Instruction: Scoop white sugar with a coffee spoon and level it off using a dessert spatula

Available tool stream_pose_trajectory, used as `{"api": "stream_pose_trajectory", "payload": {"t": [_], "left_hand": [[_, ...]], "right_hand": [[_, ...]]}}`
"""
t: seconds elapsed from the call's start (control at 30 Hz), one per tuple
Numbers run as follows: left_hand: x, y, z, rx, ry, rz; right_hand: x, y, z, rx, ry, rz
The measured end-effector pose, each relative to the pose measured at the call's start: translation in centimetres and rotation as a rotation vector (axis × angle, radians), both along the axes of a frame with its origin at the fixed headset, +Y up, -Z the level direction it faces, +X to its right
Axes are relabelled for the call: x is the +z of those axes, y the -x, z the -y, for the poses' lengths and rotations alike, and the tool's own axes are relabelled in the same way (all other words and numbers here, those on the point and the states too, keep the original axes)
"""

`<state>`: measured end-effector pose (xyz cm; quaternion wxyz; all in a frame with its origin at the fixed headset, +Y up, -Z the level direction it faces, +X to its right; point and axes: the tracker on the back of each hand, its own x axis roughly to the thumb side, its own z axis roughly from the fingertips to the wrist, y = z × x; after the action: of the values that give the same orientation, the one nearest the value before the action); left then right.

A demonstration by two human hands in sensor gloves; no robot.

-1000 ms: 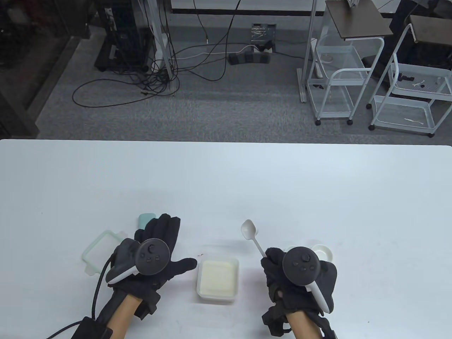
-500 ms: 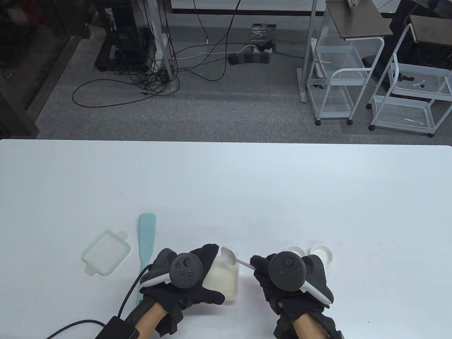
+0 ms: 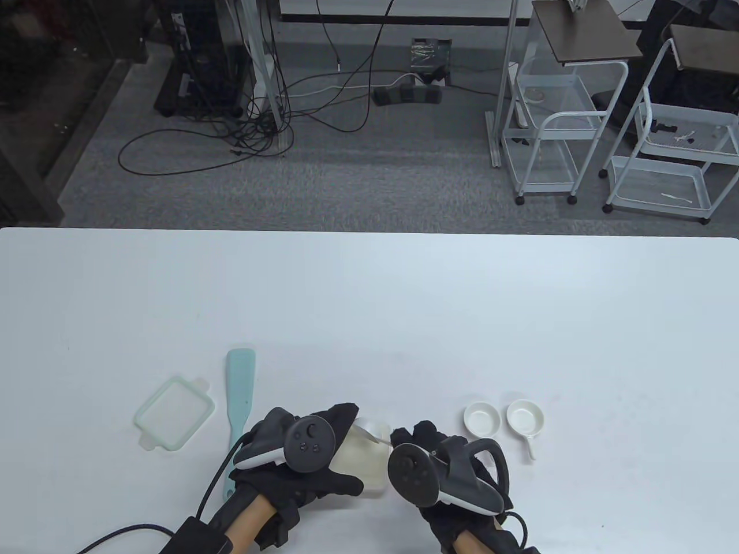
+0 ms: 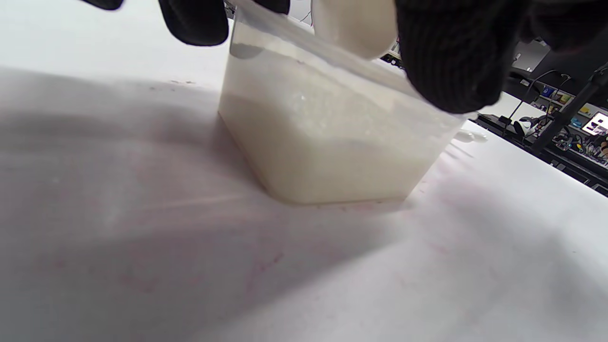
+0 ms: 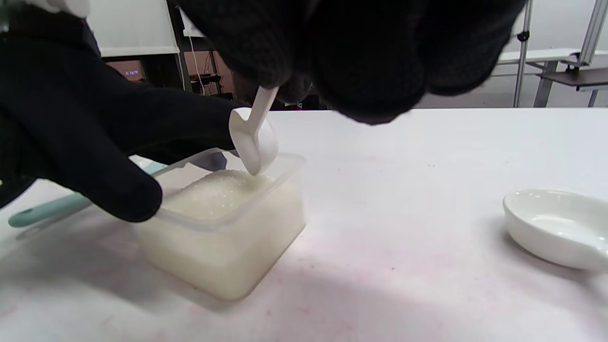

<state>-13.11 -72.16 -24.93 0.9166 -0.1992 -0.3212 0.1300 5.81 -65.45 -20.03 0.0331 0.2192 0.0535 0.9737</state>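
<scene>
A clear plastic tub of white sugar stands near the table's front edge. My left hand grips the tub's left side, thumb on its near rim. My right hand pinches the handle of a white coffee spoon. The spoon's bowl tips down, its tip touching the sugar at the tub's far side. A pale green dessert spatula lies on the table left of the tub, untouched.
A clear lid with a green rim lies left of the spatula. Two small white dishes sit right of the tub, one with a short handle. The white table stretches away behind them.
My left hand left the spatula and took hold of the tub. My right hand swung the spoon from up in the air down and left into the sugar, uncovering the two dishes.
</scene>
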Motion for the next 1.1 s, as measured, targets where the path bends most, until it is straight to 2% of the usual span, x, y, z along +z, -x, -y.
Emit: {"api": "stream_pose_trajectory", "payload": {"t": [0.23,0.3,0.4,0.57,0.77,0.93,1.1], "left_hand": [[0.0,-0.1,0.0,-0.021,0.001,0.006],[0.0,-0.1,0.0,-0.024,0.004,0.005],[0.0,-0.1,0.0,-0.030,0.004,0.006],[0.1,-0.2,0.0,-0.036,0.008,0.003],[0.1,-0.2,0.0,-0.037,0.007,0.003],[0.0,-0.2,0.0,-0.037,0.007,0.004],[0.0,-0.2,0.0,-0.038,0.005,0.004]], "right_hand": [[0.6,2.0,0.7,0.158,-0.070,-0.035],[0.7,2.1,0.8,0.165,-0.067,-0.041],[0.5,1.9,1.0,0.128,0.004,-0.047],[-0.5,0.6,1.5,-0.049,0.128,-0.042],[-2.9,-3.3,3.8,-0.454,0.429,0.068],[-3.6,-5.4,4.4,-0.606,0.521,0.098],[-3.7,-6.0,4.2,-0.659,0.527,0.100]]}}
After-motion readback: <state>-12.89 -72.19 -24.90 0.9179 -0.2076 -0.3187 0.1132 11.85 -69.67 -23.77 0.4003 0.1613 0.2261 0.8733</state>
